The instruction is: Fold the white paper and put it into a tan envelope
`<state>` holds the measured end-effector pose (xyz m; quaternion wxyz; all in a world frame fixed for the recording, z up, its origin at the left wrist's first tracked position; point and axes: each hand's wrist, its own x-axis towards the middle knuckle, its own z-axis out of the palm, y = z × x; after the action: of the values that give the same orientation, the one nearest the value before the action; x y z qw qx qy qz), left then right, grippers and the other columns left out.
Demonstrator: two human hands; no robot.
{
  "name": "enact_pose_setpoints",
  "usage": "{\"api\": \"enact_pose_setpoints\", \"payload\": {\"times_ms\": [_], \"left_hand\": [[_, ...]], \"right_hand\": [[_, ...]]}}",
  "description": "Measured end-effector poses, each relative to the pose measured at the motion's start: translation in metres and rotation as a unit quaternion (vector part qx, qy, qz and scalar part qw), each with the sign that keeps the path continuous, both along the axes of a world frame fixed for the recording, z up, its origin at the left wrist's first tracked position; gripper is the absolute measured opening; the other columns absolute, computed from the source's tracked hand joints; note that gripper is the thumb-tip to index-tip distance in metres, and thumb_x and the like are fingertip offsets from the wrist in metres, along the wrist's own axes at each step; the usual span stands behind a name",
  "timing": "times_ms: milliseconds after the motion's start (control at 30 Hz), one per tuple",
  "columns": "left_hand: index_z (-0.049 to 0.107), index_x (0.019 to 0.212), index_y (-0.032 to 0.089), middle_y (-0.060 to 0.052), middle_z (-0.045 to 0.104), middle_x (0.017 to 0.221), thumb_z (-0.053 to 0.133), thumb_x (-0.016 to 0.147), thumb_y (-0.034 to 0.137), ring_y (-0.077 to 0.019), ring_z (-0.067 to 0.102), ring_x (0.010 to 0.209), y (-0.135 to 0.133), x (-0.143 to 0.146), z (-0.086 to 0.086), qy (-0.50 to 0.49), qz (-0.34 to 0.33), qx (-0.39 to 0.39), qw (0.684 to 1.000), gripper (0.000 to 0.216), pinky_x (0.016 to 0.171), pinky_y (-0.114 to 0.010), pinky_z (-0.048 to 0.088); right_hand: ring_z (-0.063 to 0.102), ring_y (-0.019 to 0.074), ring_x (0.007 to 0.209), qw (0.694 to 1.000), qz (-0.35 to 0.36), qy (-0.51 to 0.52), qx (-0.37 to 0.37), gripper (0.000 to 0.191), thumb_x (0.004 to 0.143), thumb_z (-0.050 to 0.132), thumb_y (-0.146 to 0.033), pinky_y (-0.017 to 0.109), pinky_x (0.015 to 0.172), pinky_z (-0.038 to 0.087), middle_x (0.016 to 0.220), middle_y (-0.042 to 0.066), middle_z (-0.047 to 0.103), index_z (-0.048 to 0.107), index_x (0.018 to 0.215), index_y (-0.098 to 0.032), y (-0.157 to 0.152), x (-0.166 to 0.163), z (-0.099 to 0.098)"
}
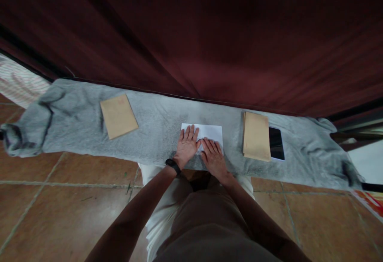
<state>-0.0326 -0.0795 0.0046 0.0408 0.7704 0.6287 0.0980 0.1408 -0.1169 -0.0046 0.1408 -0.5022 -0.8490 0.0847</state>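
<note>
A folded white sheet of paper (211, 133) lies on a grey fleece blanket (158, 122) spread over a long low surface. My left hand (187, 145) lies flat on the paper's left part, fingers stretched out, with a black band on the wrist. My right hand (213, 155) presses flat on the paper's lower middle, fingers together and extended. Neither hand holds anything.
A brown envelope (119, 116) lies on the blanket to the left. A stack of brown envelopes (256, 135) sits to the right, beside a dark phone (275, 143). A dark red curtain (209, 34) hangs behind. Brown floor tiles (60, 198) lie below.
</note>
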Motion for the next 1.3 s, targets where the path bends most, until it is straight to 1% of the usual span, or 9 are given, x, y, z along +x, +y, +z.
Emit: {"api": "enact_pose_setpoints", "payload": {"times_ms": [167, 300, 433, 567, 767, 900, 1000, 1133, 1300], "left_hand": [[0.041, 0.160, 0.017, -0.013, 0.035, 0.168, 0.035, 0.107, 0.044, -0.0300, 0.029, 0.158, -0.001, -0.007, -0.003, -0.024, 0.013, 0.012, 1.000, 0.059, 0.130, -0.052, 0.021], [0.040, 0.160, 0.016, -0.012, 0.038, 0.167, 0.032, 0.107, 0.041, -0.0296, 0.030, 0.157, -0.004, -0.019, -0.006, -0.032, 0.034, 0.021, 0.999, 0.059, 0.130, -0.052, 0.023], [0.042, 0.159, 0.010, -0.015, 0.040, 0.166, 0.030, 0.107, 0.040, -0.0302, 0.033, 0.156, -0.012, -0.032, -0.010, -0.036, 0.055, 0.040, 0.997, 0.061, 0.129, -0.050, 0.025], [0.042, 0.158, 0.007, -0.017, 0.041, 0.165, 0.030, 0.107, 0.040, -0.0313, 0.035, 0.156, -0.018, -0.036, -0.012, -0.036, 0.068, 0.054, 0.996, 0.062, 0.128, -0.052, 0.027], [0.044, 0.156, 0.004, -0.020, 0.042, 0.163, 0.033, 0.107, 0.039, -0.0334, 0.036, 0.154, -0.018, -0.034, -0.009, -0.041, 0.066, 0.052, 0.996, 0.061, 0.128, -0.052, 0.026], [0.044, 0.157, 0.007, -0.019, 0.042, 0.164, 0.036, 0.106, 0.038, -0.0329, 0.036, 0.155, -0.018, -0.034, -0.008, -0.060, 0.066, 0.053, 0.995, 0.060, 0.128, -0.054, 0.027], [0.045, 0.157, 0.009, -0.019, 0.042, 0.164, 0.037, 0.107, 0.040, -0.0336, 0.035, 0.155, -0.019, -0.036, -0.007, -0.075, 0.061, 0.052, 0.994, 0.059, 0.127, -0.055, 0.027], [0.044, 0.156, 0.008, -0.021, 0.043, 0.163, 0.033, 0.108, 0.042, -0.0339, 0.037, 0.154, -0.020, -0.039, -0.006, -0.108, 0.046, 0.062, 0.991, 0.060, 0.127, -0.056, 0.028], [0.041, 0.158, 0.011, -0.021, 0.043, 0.163, 0.034, 0.108, 0.043, -0.0323, 0.040, 0.152, -0.021, -0.044, -0.008, -0.178, 0.053, 0.081, 0.979, 0.059, 0.125, -0.054, 0.033]], "right_hand": [[0.039, 0.0313, 0.152, 0.999, -0.052, -0.006, 0.014, 0.049, 0.109, 0.039, -0.031, 0.055, 0.126, 0.026, 0.165, 0.010, 0.043, 0.050, 0.155, -0.019, 0.003, 0.022, -0.004], [0.040, 0.0324, 0.150, 0.994, -0.108, -0.010, 0.021, 0.052, 0.108, 0.040, -0.032, 0.053, 0.123, 0.031, 0.163, 0.014, 0.045, 0.046, 0.156, -0.014, 0.008, 0.043, -0.005], [0.054, 0.0334, 0.137, 0.982, -0.187, 0.014, 0.018, 0.056, 0.106, 0.043, -0.034, 0.050, 0.113, 0.044, 0.153, 0.020, 0.055, 0.043, 0.156, -0.010, 0.013, 0.053, -0.004], [0.068, 0.0282, 0.113, 0.967, -0.246, 0.044, -0.052, 0.054, 0.102, 0.051, -0.033, 0.039, 0.100, 0.053, 0.128, 0.019, 0.069, 0.047, 0.151, -0.010, 0.026, 0.050, 0.005], [0.070, 0.0241, 0.104, 0.936, -0.298, 0.079, -0.171, 0.037, 0.095, 0.060, -0.031, 0.029, 0.086, 0.052, 0.113, 0.012, 0.074, 0.060, 0.129, -0.016, 0.047, 0.045, 0.021], [0.066, 0.0196, 0.081, 0.920, -0.293, 0.152, -0.213, 0.010, 0.088, 0.061, -0.031, 0.026, 0.069, 0.045, 0.080, 0.000, 0.068, 0.065, 0.088, -0.023, 0.048, 0.047, 0.023], [0.054, 0.0158, 0.065, 0.896, -0.273, 0.264, -0.230, 0.026, 0.083, 0.060, -0.040, 0.025, 0.060, 0.038, 0.059, -0.005, 0.051, 0.051, 0.063, -0.025, 0.047, 0.047, 0.023], [0.045, 0.0128, 0.059, 0.843, -0.270, 0.407, -0.226, 0.037, 0.075, 0.064, -0.056, 0.025, 0.056, 0.035, 0.057, -0.007, 0.046, 0.052, 0.062, -0.024, 0.050, 0.047, 0.028], [0.043, 0.0122, 0.057, 0.816, -0.267, 0.481, -0.175, 0.043, 0.073, 0.066, -0.064, 0.025, 0.055, 0.036, 0.059, -0.007, 0.047, 0.057, 0.070, -0.022, 0.062, 0.049, 0.052]]}}
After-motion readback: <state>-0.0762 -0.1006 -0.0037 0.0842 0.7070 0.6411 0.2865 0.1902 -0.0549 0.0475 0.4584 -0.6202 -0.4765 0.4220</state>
